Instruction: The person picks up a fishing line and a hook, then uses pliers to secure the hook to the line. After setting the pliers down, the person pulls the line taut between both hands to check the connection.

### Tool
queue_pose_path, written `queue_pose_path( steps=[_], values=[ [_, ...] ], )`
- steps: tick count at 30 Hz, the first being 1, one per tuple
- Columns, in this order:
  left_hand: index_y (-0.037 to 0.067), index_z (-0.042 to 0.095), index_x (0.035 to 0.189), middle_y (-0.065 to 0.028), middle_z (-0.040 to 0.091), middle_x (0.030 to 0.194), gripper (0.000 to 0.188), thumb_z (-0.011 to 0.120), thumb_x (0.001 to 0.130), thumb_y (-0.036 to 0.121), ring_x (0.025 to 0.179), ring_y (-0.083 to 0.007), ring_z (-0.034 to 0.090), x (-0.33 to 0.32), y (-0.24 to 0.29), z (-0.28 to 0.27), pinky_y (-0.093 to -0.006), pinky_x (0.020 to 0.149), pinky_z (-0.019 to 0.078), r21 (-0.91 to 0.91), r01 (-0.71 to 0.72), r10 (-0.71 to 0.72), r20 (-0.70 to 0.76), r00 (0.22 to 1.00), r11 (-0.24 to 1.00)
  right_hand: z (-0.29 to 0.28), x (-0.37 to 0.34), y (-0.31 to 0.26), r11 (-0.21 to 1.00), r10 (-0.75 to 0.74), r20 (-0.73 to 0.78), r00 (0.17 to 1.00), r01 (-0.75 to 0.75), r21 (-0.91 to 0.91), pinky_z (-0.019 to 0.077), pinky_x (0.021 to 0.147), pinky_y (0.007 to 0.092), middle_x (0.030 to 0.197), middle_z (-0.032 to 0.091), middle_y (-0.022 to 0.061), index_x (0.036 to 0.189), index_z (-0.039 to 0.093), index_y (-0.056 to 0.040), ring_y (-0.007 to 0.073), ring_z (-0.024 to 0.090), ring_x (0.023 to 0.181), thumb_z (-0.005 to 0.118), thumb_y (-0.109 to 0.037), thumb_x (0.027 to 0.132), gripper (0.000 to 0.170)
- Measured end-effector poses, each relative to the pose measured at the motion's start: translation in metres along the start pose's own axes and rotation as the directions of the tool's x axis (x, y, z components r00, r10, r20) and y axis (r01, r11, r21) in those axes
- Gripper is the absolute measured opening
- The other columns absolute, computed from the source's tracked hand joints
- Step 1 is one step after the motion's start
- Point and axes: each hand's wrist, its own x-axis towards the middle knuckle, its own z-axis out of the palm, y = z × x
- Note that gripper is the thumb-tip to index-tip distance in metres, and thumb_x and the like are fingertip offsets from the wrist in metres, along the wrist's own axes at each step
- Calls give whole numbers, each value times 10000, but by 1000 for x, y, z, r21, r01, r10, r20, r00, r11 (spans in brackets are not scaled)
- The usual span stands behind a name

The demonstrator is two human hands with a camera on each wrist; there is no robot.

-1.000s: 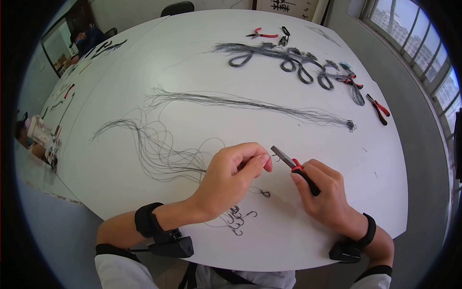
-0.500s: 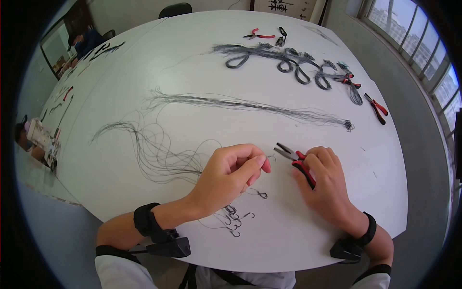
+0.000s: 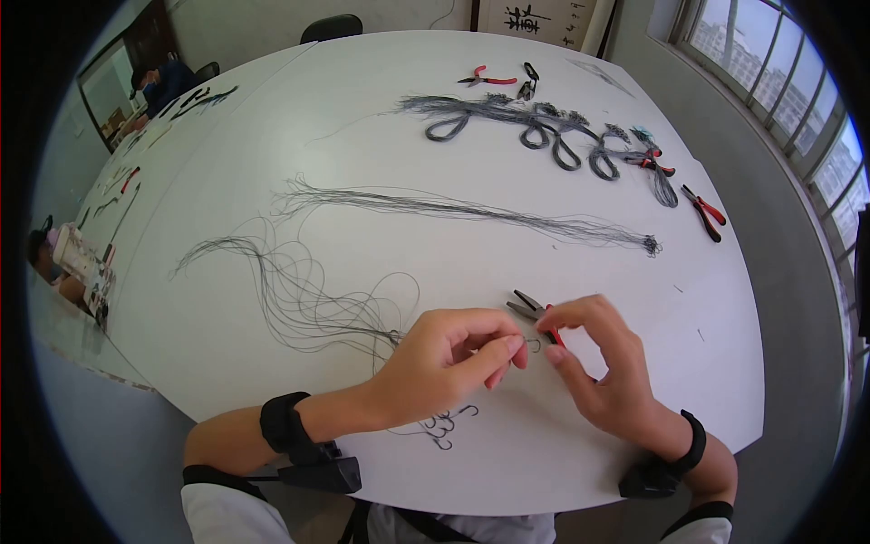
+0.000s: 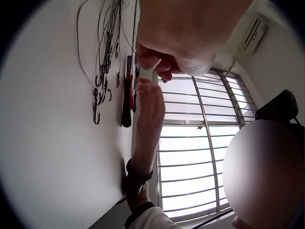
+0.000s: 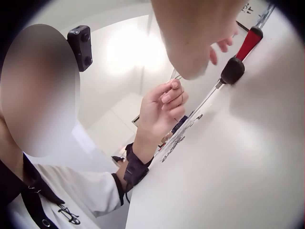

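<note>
Pliers (image 4: 127, 99) gripped by the right hand (image 3: 603, 363) half a second ago now lie on the white table (image 3: 544, 453), jaws apart, while that hand, holding nothing, has come in beside the left hand (image 3: 458, 354) with thumb and index finger parted. Clock positions run from the left hand as the head camera sees it. Nearest the person, at about 6 o'clock, a cluster of dark hooks (image 3: 441, 426) lies on the tabletop. Left thumb and fingers pinch a single hook (image 3: 536, 341), its bend showing at 3 o'clock, between the two hands; the pliers lie just beyond, at 2 o'clock. Tangled lines (image 3: 308, 308) spread out at 10 o'clock. Farther off, at 12 o'clock, a long bundle of lines (image 3: 462, 211) stretches across the table, its knotted dark end at 2 o'clock. Beyond it, looped coils (image 3: 535, 139) lie at 1 o'clock, with red-handled pliers (image 3: 500, 82) behind them near 12. A black chair (image 3: 332, 24) stands past the table's far edge at 11 o'clock.
</note>
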Motion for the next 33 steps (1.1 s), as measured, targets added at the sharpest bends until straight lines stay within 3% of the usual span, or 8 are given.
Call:
queue_pose_path(
  steps=[3, 11, 16, 19, 22, 25, 28, 33],
  values=[
    [-6, 596, 868, 7, 532, 666, 171, 479, 920, 106, 588, -43, 470, -1, -4, 2, -176, 516, 364, 52, -1, -1, 35, 999, 999, 3, -1, -1, 983, 55, 52, 997, -63, 171, 431, 685, 314, 816, 619, 69, 886, 591, -21, 207, 556, 756, 667, -21, 753, 152],
    [-18, 625, 916, -51, 629, 779, 191, 471, 926, 93, 686, -81, 587, 1, 1, 1, -195, 572, 443, 221, 13, -28, 68, 997, 975, 3, -2, 3, 994, -3, -50, 999, 8, 106, 444, 621, 286, 730, 626, 49, 822, 622, -24, 189, 559, 666, 647, 50, 738, 115],
    [-54, 598, 1045, -146, 653, 984, 253, 461, 939, 130, 903, -165, 637, 4, -2, 3, -240, 604, 520, 42, -37, 43, -139, 989, 998, 3, -2, 6, 996, 18, -126, 992, -7, 84, 454, 606, 273, 719, 621, 60, 829, 634, -15, 192, 572, 660, 639, 75, 725, 138],
    [-74, 584, 1047, -163, 646, 986, 278, 441, 947, 142, 938, -180, 629, 6, 10, -6, -268, 583, 537, -6, -81, 78, -193, 978, 997, 0, -1, 7, 996, 43, -127, 991, -32, 88, 461, 627, 263, 717, 622, 60, 832, 635, -9, 173, 588, 683, 637, 73, 735, 127],
    [-65, 599, 1008, -158, 648, 913, 265, 447, 929, 137, 872, -181, 635, 9, 19, -26, -260, 535, 523, -93, -58, 38, -199, 979, 994, -8, 3, 7, 949, 289, -144, 946, -263, 176, 450, 675, 228, 726, 628, 68, 833, 628, 15, 121, 588, 717, 607, 28, 799, 42],
    [-55, 616, 964, -141, 642, 838, 240, 476, 902, 130, 794, -175, 630, 16, 22, -51, -254, 509, 511, -96, -20, 1, -197, 980, 995, -17, 9, 20, 942, 304, -224, 926, -258, 213, 439, 720, 230, 723, 623, 64, 832, 627, 26, 112, 581, 710, 591, 13, 816, 41],
    [-45, 626, 967, -132, 649, 844, 252, 487, 909, 158, 820, -191, 649, 21, 20, -56, -267, 495, 516, 236, 27, 28, -226, 974, 971, -20, 12, 22, 938, 312, -239, 920, -258, 232, 433, 751, 240, 718, 617, 55, 827, 627, 33, 106, 576, 709, 585, 19, 813, 46],
    [-28, 607, 894, -69, 607, 731, 261, 466, 915, 191, 835, -186, 645, 22, 28, -67, -267, 492, 511, 73, -45, 69, -371, 926, 996, -28, 14, 35, 952, 291, -270, 918, -251, 176, 449, 736, 243, 726, 615, 56, 836, 623, 33, 111, 579, 708, 579, 18, 819, 49]
  ],
)
